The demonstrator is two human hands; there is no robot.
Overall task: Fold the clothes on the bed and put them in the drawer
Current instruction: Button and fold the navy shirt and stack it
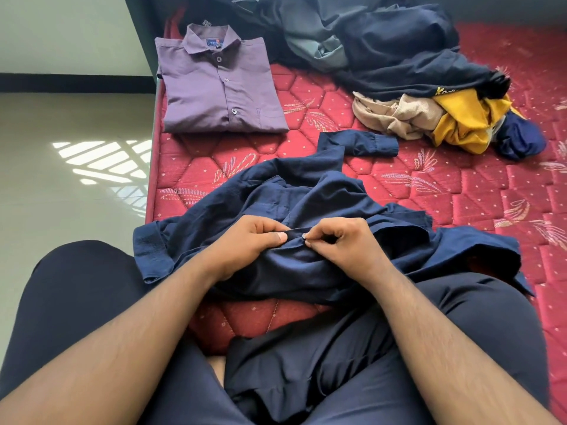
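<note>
A navy blue shirt (306, 194) lies crumpled on the red mattress (460, 194) in front of me, one sleeve stretched out toward the far side. My left hand (248, 243) pinches the shirt's front edge between thumb and fingers. Just to its right, my right hand (340, 240) pinches the same edge at a small pale button. A folded purple shirt (217, 84) rests flat near the mattress's left edge.
A heap of unfolded clothes sits at the far side: dark garments (383, 41), a beige piece (395, 115) and a yellow one (466, 121). The mattress edge drops to a pale tiled floor (61, 179) on the left. My legs in dark trousers fill the foreground.
</note>
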